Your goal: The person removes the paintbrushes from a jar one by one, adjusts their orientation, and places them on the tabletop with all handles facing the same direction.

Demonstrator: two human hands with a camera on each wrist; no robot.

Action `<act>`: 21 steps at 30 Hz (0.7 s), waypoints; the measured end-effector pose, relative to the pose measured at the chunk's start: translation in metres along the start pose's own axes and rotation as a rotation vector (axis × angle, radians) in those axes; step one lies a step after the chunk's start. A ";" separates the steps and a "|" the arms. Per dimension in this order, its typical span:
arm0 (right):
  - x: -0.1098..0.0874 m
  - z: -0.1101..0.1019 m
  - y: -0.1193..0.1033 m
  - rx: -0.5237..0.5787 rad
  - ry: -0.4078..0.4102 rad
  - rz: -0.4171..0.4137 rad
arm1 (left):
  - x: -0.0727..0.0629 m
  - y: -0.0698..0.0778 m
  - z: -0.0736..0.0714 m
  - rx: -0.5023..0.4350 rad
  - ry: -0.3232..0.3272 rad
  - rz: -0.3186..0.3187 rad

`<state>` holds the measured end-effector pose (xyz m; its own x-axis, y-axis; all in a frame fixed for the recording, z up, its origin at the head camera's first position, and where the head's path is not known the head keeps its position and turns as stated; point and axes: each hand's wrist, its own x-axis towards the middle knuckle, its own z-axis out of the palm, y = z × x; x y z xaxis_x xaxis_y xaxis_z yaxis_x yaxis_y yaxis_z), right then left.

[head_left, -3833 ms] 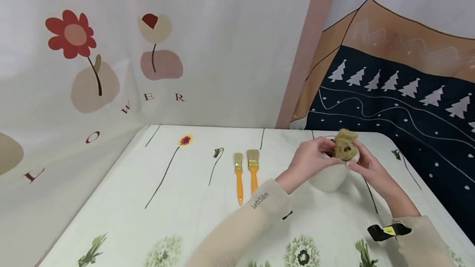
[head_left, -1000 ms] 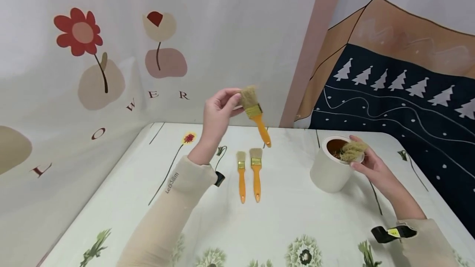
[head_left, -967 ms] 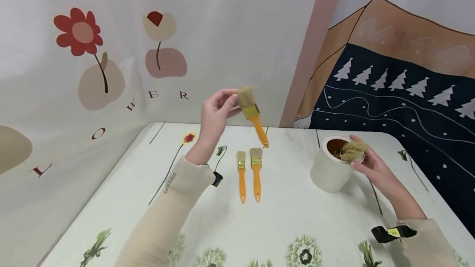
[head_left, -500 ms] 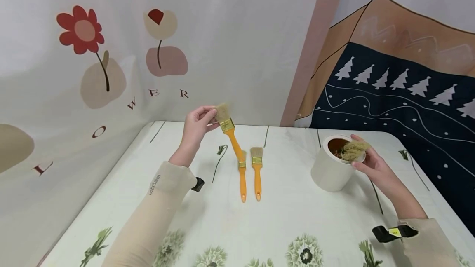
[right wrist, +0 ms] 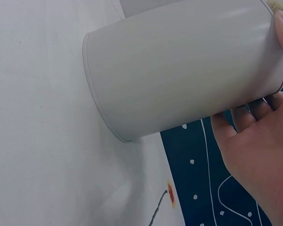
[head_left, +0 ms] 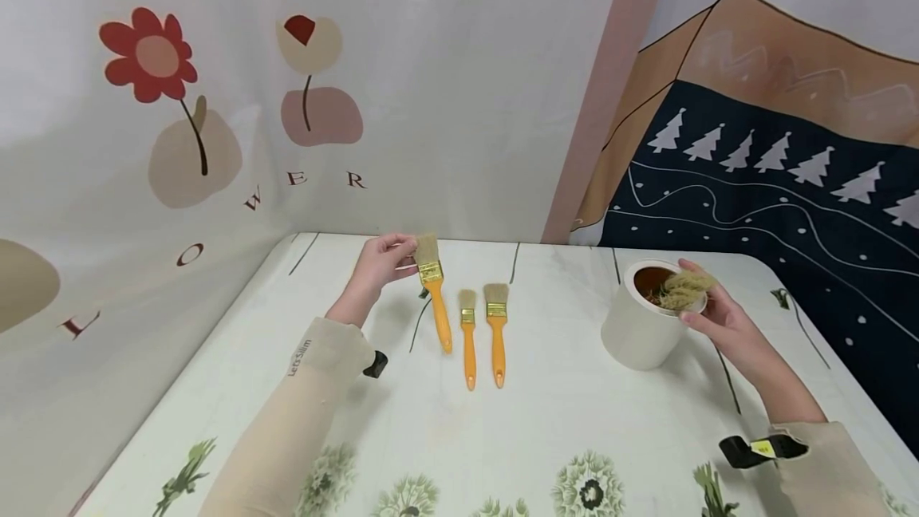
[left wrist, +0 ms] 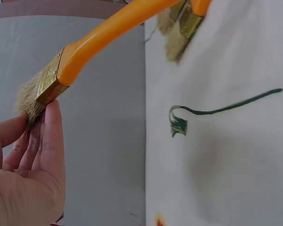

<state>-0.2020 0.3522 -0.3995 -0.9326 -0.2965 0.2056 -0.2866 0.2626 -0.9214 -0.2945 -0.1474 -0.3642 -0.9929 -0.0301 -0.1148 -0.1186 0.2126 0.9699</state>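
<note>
My left hand (head_left: pixel 384 262) pinches a paintbrush (head_left: pixel 436 297) by its bristles, so the orange handle points down toward the tablecloth. In the left wrist view thumb and fingertips meet on the pale bristles, just past the brass ferrule (left wrist: pixel 49 84). Two more paintbrushes, a narrow one (head_left: pixel 469 341) and a wider one (head_left: pixel 497 337), lie side by side to its right, bristles away from me. My right hand (head_left: pixel 728 325) grips a white cylindrical container (head_left: pixel 635 333) near its rim. Bristles (head_left: pixel 684 292) stick out of its brown-lined mouth; whatever lies deeper is hidden.
A white tablecloth (head_left: pixel 546 421) with printed flowers and stems covers the table. Behind it hangs a pale curtain (head_left: pixel 445 86) with flower prints and letters, and at the right a dark cloth (head_left: pixel 732 182) with white trees.
My left hand has carried the paintbrush from the container to the left, then lowered it beside the two lying brushes; its handle has swung more upright. The right hand stays on the container.
</note>
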 end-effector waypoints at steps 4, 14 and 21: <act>0.000 0.000 0.000 0.009 0.000 -0.010 | 0.004 -0.008 0.002 0.023 -0.035 -0.051; -0.001 0.000 0.000 -0.022 0.009 0.021 | 0.017 -0.028 0.007 0.117 -0.117 -0.157; 0.000 0.000 0.000 -0.019 0.006 0.016 | 0.026 -0.044 0.011 0.111 -0.156 -0.192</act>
<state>-0.2020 0.3523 -0.3993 -0.9386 -0.2861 0.1927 -0.2754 0.2852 -0.9180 -0.3155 -0.1469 -0.4126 -0.9398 0.0690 -0.3347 -0.2963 0.3233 0.8987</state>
